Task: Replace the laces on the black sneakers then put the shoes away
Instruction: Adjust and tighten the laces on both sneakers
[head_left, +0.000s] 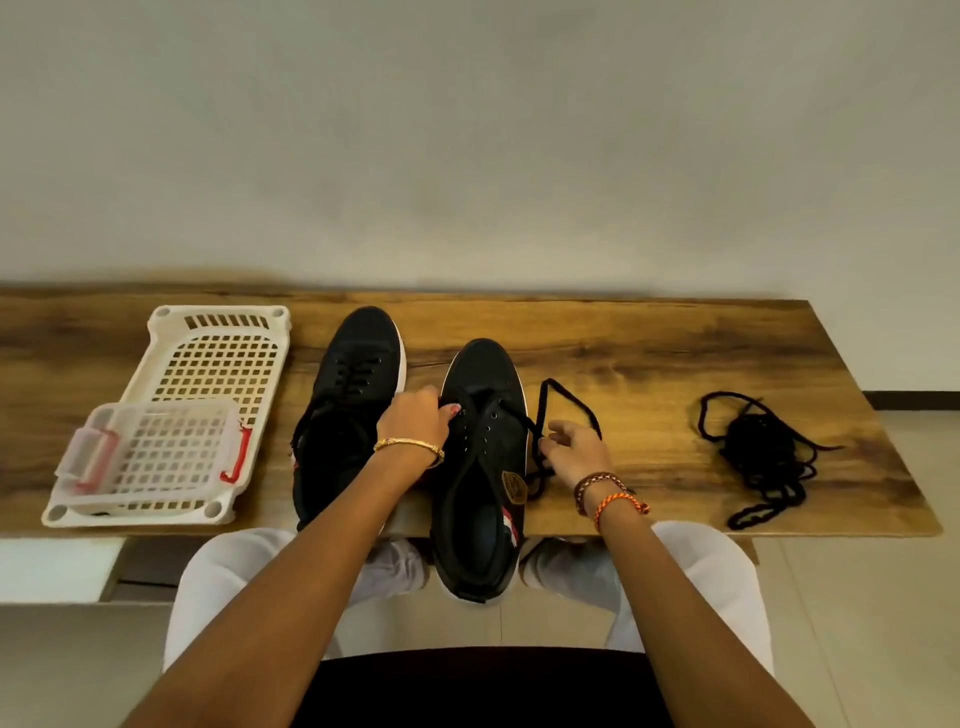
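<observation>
Two black sneakers stand toes away from me on the wooden table (649, 338). The left sneaker (348, 395) is laced. The right sneaker (485, 467) hangs with its heel over the near table edge, and only its top eyelets carry a lace. My left hand (418, 423) pinches the sneaker's left eyelet flap near the tongue. My right hand (576, 452) pinches the black lace (569, 402), which loops out over the table to the right of the shoe. A heap of loose black laces (763, 457) lies further right.
A white perforated plastic tray (213, 358) lies at the left, with a smaller clear basket with red clips (156, 457) resting on its near part. A plain wall rises behind the table. My knees in white trousers are under the near edge.
</observation>
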